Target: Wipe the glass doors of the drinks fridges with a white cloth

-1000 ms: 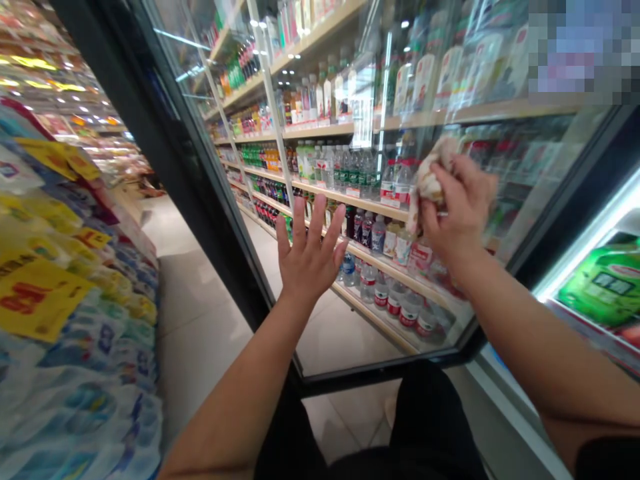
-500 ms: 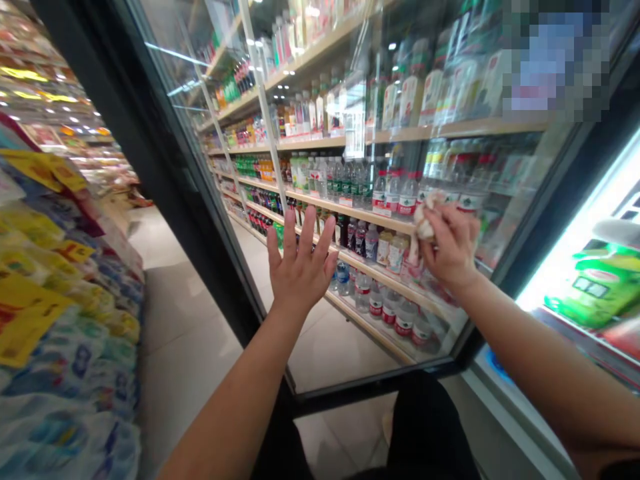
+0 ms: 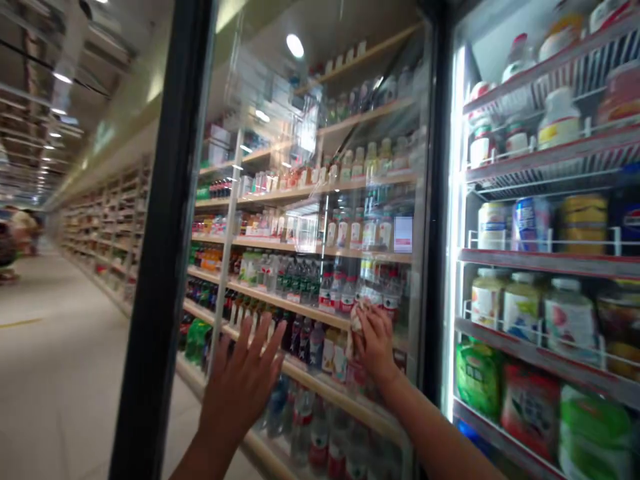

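Right hand (image 3: 376, 345) clutches crumpled whitish cloth (image 3: 360, 312) against black-framed glass fridge door (image 3: 320, 167). Left hand (image 3: 245, 380) flat beside it, fingers spread. Wiping likely midway: pane above hands looks hazy.

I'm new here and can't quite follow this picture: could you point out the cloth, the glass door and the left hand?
cloth (image 3: 360, 311): head view, its crumpled middle.
glass door (image 3: 320, 87): head view, its upper pane.
left hand (image 3: 241, 387): head view, back of the hand.
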### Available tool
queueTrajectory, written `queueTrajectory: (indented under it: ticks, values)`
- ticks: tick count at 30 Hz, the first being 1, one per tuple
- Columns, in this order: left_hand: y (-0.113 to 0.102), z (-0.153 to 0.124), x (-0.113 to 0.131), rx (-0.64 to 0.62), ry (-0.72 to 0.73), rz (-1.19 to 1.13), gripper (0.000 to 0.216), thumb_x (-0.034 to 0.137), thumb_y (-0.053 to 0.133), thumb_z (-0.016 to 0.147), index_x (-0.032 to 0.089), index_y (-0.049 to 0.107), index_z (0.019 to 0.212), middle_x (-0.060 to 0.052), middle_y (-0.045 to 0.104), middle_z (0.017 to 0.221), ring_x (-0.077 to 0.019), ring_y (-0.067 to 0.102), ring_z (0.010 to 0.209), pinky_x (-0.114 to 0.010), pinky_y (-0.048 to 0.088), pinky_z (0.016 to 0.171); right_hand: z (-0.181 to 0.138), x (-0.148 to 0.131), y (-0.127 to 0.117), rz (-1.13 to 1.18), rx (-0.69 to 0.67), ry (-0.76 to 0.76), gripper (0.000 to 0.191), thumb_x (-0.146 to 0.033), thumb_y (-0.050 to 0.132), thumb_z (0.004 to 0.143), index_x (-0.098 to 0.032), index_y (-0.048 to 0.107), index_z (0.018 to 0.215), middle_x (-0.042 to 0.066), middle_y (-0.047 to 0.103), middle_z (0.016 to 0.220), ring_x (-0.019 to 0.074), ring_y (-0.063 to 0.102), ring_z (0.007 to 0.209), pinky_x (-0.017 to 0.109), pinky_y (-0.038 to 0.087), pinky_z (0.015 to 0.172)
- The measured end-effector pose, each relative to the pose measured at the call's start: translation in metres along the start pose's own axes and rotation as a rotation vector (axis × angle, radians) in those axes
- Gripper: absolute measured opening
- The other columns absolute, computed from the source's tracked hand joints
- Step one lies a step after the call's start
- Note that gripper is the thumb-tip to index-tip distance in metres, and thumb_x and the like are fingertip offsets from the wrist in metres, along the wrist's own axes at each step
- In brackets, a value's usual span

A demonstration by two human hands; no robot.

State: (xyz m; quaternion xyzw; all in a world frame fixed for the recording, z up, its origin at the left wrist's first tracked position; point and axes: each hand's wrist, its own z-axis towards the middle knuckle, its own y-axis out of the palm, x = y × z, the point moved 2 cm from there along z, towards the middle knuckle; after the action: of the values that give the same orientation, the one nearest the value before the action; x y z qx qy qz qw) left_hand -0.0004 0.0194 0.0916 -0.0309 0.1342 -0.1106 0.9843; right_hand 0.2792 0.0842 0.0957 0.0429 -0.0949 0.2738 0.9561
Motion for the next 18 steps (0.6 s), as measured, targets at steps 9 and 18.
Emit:
queueTrajectory:
  ticks: [9,18]
  values:
    - [-0.003,0.002,0.002,-0.038,-0.024,0.026,0.069,0.043,0.046,0.099,0.036,0.015,0.161,-0.004,0.030,0.162,-0.0252,0.014,0.155,-0.053,0.006,0.129,0.050,0.006,0.013,0.055,0.101,0.186,0.056,-0.019,0.035,0.104,-0.027,0.029,0.158,0.015,0.045,0.153,0.0253,0.042,0.145,0.053,0.045,0.114]
    - [-0.001,0.000,-0.002,-0.043,0.017,0.046,0.070,0.043,0.052,0.099,0.030,0.020,0.160,-0.006,0.026,0.164,-0.0277,0.011,0.156,-0.056,0.004,0.128,-0.001,-0.044,0.021,-0.080,-0.195,-0.122,0.067,-0.021,0.043,0.101,-0.024,0.014,0.162,0.013,0.035,0.162,0.0268,0.013,0.158,0.058,0.029,0.123]
